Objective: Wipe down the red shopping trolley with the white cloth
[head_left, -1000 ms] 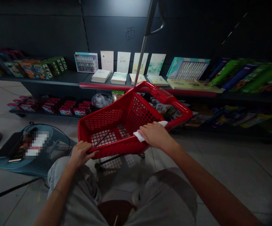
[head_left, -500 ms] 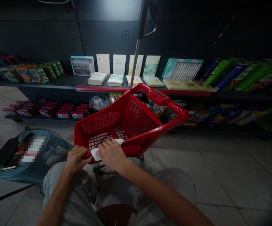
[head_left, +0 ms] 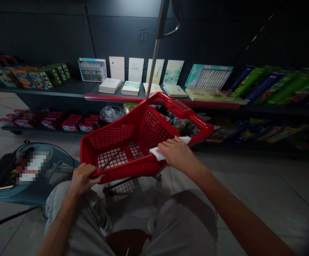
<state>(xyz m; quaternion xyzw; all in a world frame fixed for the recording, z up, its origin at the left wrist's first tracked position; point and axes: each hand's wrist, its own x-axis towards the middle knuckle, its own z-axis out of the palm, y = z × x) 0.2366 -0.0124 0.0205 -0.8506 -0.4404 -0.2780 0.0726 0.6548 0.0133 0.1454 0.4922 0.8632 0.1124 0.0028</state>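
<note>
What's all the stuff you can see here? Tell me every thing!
Shopping cart: 1, red, middle
Cloth: 1, white, cart's near rim
Shelves: 2 levels, dark, behind
Pole: 1, grey, above cart
Upright booklets: 4, pale, upper level
Stacks: 4, pale, before booklets
Boxes: many, orange and green, upper left
Packets: many, green and blue, upper right
Packs: many, red, lower left
Stool: 1, blue, left; items blurred
Floor: 1, grey, below
Left hand: 1, bare, cart's rim
Right hand: 1, bare, on cloth
</note>
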